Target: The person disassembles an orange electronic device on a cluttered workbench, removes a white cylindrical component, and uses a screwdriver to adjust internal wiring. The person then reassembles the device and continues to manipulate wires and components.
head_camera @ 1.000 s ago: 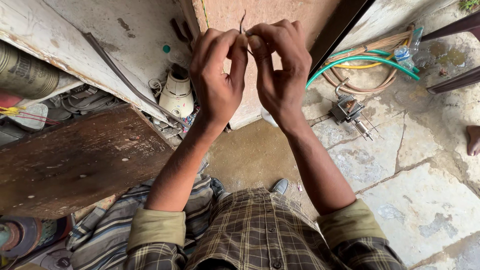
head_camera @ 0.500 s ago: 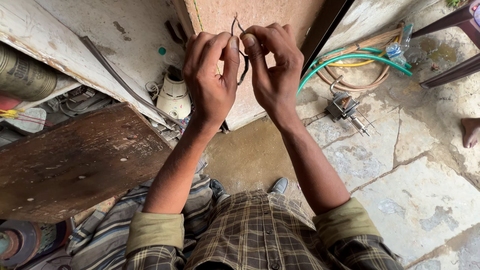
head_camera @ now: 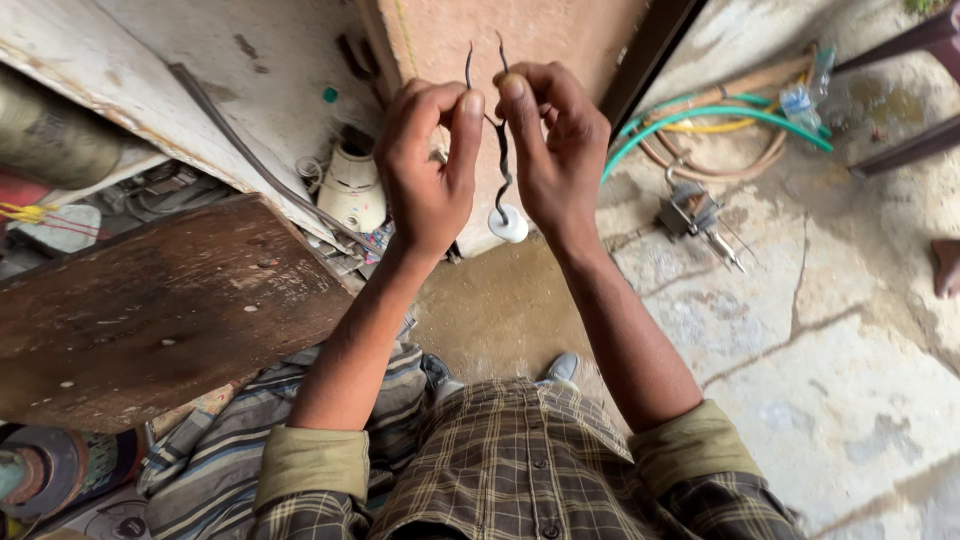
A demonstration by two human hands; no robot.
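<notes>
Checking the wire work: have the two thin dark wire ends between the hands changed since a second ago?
Yes. The thin dark wire ends now stand spread apart above the fingers, against the tan pillar; earlier they stood close together.

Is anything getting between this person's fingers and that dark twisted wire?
Nothing visible does. The left hand and right hand both pinch the dark twisted wire directly, its two loose ends sticking up free above the fingertips.

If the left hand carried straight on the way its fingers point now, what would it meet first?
The left hand points its fingers up the picture, pinching the dark twisted wire. Straight on, it would probably first meet the pale plastered wall behind; depth from this view is unclear.
</notes>
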